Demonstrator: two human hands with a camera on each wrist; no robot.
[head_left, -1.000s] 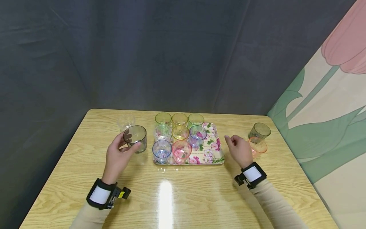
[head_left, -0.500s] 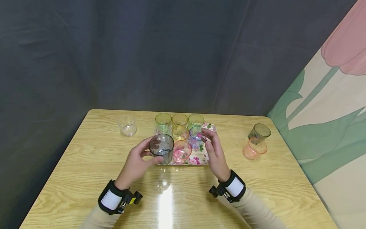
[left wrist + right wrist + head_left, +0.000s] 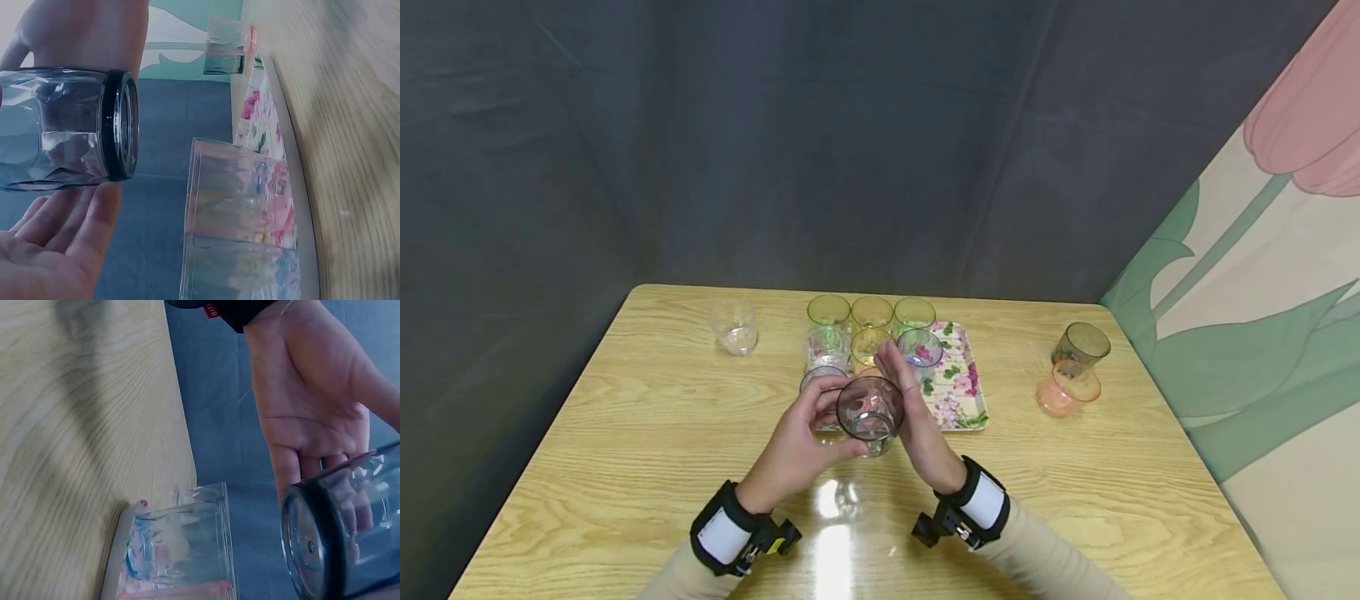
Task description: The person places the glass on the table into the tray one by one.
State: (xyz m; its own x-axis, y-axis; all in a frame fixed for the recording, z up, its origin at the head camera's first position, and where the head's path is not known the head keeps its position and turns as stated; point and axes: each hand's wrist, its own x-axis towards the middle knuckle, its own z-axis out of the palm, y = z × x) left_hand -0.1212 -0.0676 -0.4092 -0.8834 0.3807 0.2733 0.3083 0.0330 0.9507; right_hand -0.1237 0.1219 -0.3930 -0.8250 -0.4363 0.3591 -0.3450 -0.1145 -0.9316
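Note:
My left hand (image 3: 793, 450) grips a smoky grey glass (image 3: 870, 421) by its left side, above the table in front of the tray's near edge. Flat against or very close to the glass's right side is my right hand (image 3: 922, 429), fingers straight. In the left wrist view the glass (image 3: 69, 131) lies between the two hands, its thick dark base toward the tray. Behind it, the floral tray (image 3: 972, 412) carries rows of coloured glasses, among them a purple-blue glass (image 3: 919, 346) and a clear glass (image 3: 827, 346). A pink glass (image 3: 237, 194) and a blue glass (image 3: 178, 544) stand in the front row, mostly hidden in the head view.
A clear glass (image 3: 733, 327) stands alone at the back left of the wooden table (image 3: 625, 433). At the right are a dark olive glass (image 3: 1081, 343) and an orange-pink glass (image 3: 1063, 392), close together. A dark curtain (image 3: 850, 150) hangs behind the table.
My left hand has carried the smoky grey glass rightward, from left of the tray to its front. My right hand has come left from beside the orange-pink glass, its fingers straightening next to the grey glass.

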